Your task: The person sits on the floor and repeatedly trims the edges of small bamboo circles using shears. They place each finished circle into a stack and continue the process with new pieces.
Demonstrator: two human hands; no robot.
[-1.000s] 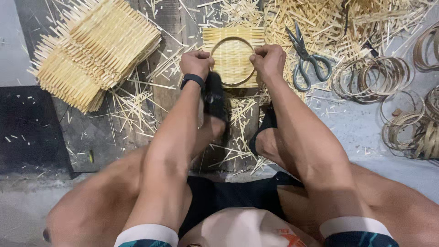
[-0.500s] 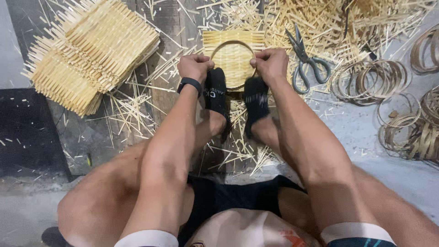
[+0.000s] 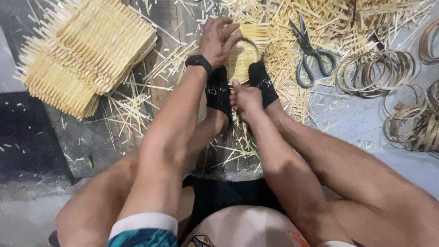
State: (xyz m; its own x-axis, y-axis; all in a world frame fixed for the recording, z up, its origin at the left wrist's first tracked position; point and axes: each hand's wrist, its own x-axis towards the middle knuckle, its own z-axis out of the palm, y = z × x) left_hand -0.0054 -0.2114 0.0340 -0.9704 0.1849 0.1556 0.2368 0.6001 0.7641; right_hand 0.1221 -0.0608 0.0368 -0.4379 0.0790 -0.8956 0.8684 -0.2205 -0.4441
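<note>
At upper centre the left hand (image 3: 218,40) is pressing curled fingers onto the woven bamboo mat with its ring (image 3: 244,57), pinned under both socked feet (image 3: 261,82), while the loosely closed, empty right hand (image 3: 246,98) is hanging just below it

From my feed the light is soft, even and overhead; shadows are faint. I see slight motion blur on the left hand (image 3: 219,39), and corners stretch a little.
</note>
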